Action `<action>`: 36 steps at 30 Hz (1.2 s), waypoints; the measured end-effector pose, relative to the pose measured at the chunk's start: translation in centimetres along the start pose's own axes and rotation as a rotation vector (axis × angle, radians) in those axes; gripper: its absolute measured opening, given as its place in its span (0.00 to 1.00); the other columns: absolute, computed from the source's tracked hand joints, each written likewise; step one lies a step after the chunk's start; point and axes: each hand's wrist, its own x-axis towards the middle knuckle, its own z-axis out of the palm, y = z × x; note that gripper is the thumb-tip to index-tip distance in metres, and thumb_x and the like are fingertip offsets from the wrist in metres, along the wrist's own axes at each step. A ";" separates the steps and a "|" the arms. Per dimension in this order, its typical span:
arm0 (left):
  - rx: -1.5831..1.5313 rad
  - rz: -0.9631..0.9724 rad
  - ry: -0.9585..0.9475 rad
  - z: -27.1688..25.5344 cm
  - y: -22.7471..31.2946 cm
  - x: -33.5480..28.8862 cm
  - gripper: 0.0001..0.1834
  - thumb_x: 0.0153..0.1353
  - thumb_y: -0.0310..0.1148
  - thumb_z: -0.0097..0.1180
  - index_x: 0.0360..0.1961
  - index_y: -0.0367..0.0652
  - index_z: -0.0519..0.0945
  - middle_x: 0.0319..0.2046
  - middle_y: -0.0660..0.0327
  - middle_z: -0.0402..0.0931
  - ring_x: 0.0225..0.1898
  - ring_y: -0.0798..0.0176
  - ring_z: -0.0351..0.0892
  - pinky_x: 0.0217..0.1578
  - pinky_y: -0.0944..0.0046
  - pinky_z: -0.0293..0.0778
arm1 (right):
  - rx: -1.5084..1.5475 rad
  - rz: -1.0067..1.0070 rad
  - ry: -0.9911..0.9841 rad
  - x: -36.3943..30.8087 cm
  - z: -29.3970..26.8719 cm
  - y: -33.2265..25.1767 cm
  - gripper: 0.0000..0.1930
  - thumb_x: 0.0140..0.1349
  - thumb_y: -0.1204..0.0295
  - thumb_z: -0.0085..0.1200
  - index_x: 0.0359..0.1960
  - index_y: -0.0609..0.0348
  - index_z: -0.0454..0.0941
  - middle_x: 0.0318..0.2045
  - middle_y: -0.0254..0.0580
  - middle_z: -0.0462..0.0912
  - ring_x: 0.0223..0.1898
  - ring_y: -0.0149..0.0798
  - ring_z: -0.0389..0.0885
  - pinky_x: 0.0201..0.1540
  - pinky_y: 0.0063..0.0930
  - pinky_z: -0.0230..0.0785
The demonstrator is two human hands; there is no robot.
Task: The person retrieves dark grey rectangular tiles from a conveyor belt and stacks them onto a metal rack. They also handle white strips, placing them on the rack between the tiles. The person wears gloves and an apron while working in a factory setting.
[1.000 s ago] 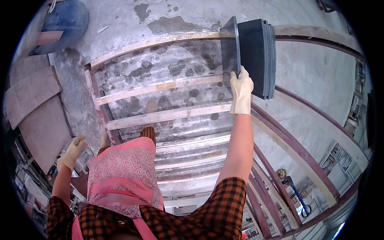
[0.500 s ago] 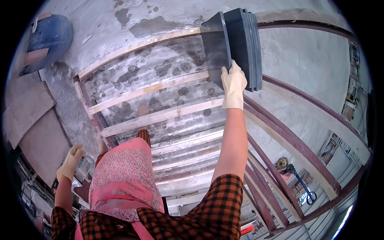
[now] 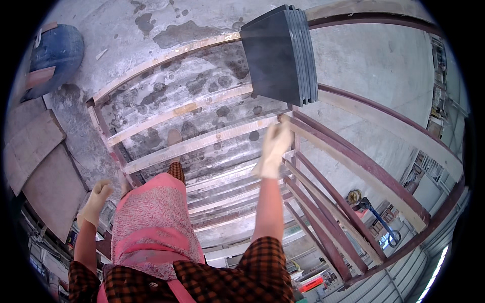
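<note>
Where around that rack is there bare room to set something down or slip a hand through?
Bare rails run between the dark slabs and the left end of the rack; gaps between rails show blotchy floor, open for reaching through. Crowded: the slabs' own spot, and far left, with brown sheets and a blue barrel.

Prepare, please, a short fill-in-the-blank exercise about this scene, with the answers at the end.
1. In the picture, the dark slabs are to the ____ of the blue container.
2. The person's apron is mainly ____ in colour.
3. The right grip is nearer to the slabs than the ____ one.

Missing words: right; pink; left.
</note>
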 end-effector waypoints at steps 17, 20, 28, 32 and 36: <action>0.018 0.446 0.156 -4.6 -7.6 0.2 0.22 0.49 0.33 0.40 0.46 0.32 0.61 0.37 0.53 0.68 0.40 0.62 0.67 0.43 0.68 0.59 | 0.071 0.462 -0.786 -26.5 1.5 -0.8 0.17 0.44 0.59 0.39 0.22 0.60 0.75 0.24 0.53 0.74 0.30 0.47 0.73 0.34 0.32 0.63; -0.178 0.525 0.127 -7.0 -10.5 1.2 0.22 0.49 0.31 0.39 0.45 0.30 0.61 0.38 0.51 0.68 0.41 0.61 0.67 0.44 0.68 0.59 | 0.274 0.582 -0.631 -27.7 0.6 -2.4 0.17 0.45 0.62 0.40 0.25 0.64 0.74 0.24 0.52 0.75 0.30 0.45 0.73 0.35 0.29 0.63; -0.411 0.619 0.591 -15.8 -23.8 3.1 0.21 0.46 0.31 0.41 0.42 0.30 0.65 0.39 0.48 0.67 0.42 0.55 0.67 0.44 0.65 0.60 | -0.452 0.199 -0.902 -37.5 2.4 -3.3 0.20 0.50 0.57 0.33 0.33 0.60 0.71 0.35 0.51 0.71 0.37 0.50 0.68 0.40 0.37 0.60; -0.458 0.392 0.774 -19.7 -30.8 4.5 0.18 0.45 0.31 0.41 0.37 0.31 0.67 0.35 0.47 0.68 0.39 0.52 0.67 0.40 0.63 0.61 | -0.329 0.349 -0.739 -36.9 3.6 -2.4 0.19 0.50 0.58 0.35 0.28 0.63 0.71 0.28 0.50 0.70 0.30 0.46 0.67 0.32 0.34 0.59; -0.318 0.257 0.793 -21.0 -35.4 7.0 0.15 0.44 0.31 0.41 0.32 0.33 0.68 0.32 0.45 0.68 0.36 0.50 0.68 0.36 0.60 0.63 | -0.206 0.413 -0.583 -35.1 3.7 -2.1 0.19 0.50 0.58 0.37 0.22 0.65 0.70 0.21 0.48 0.70 0.22 0.43 0.66 0.24 0.31 0.58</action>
